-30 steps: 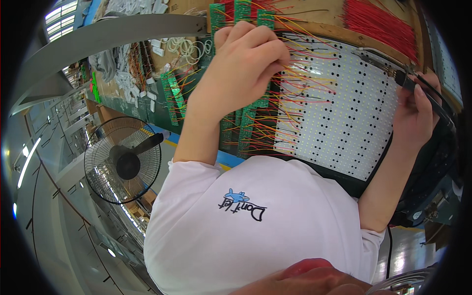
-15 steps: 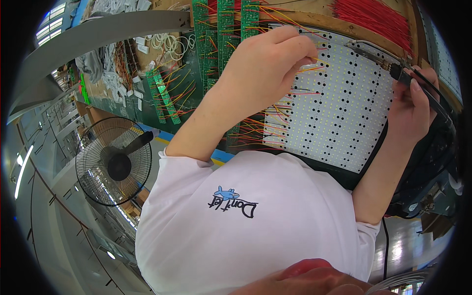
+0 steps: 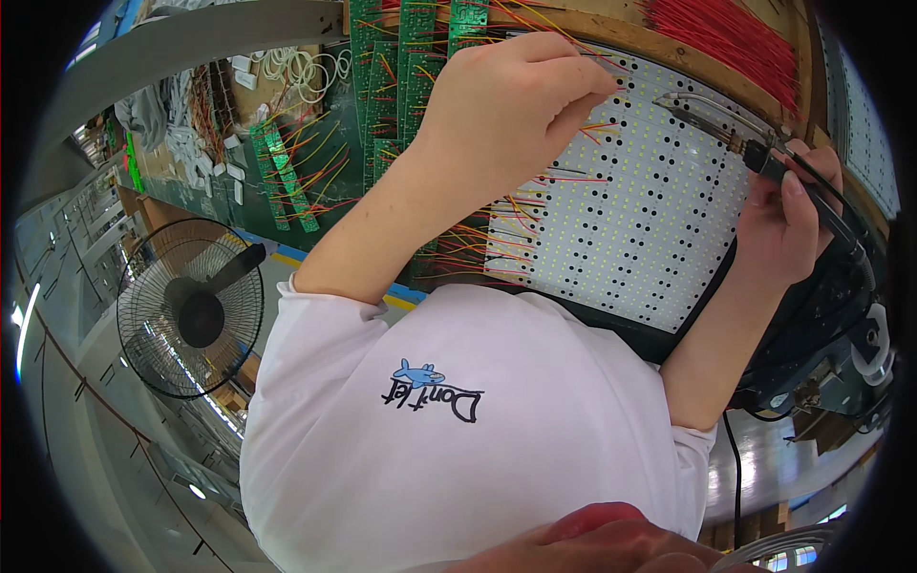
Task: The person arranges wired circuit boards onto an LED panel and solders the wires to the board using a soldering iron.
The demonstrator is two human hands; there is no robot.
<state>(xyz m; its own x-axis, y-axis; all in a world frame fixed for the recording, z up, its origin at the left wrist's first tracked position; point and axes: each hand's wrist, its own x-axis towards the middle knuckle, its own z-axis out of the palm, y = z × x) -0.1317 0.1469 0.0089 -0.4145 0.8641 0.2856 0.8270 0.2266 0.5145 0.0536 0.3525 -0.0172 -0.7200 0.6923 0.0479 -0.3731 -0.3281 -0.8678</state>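
My left hand (image 3: pixel 521 110) is over the upper left part of a white LED panel (image 3: pixel 626 224), its fingers pinched together on a thin wire (image 3: pixel 620 90) whose end shows at the fingertips. In my right hand (image 3: pixel 791 215) is a soldering iron (image 3: pixel 767 162) with a black handle. A thin bent metal tube runs alongside the iron's shaft. Its tip points left over the panel's upper part, a short way from my left fingertips. Red, yellow and black wires (image 3: pixel 516 229) lie along the panel's left edge. Rows of small LEDs and black dots cover the panel.
Green circuit boards (image 3: pixel 416 72) with wires stand left of the panel. Two more boards (image 3: pixel 287 177) lie farther left. A wooden rail (image 3: pixel 659 48) borders the panel's far edge, with a bundle of red wires (image 3: pixel 731 48) behind it. A black fan (image 3: pixel 196 310) stands at the left.
The view has shifted slightly, so the scene sits farther left. My left hand stays pinched near the panel's upper left; the iron's tip remains over the panel's upper part.
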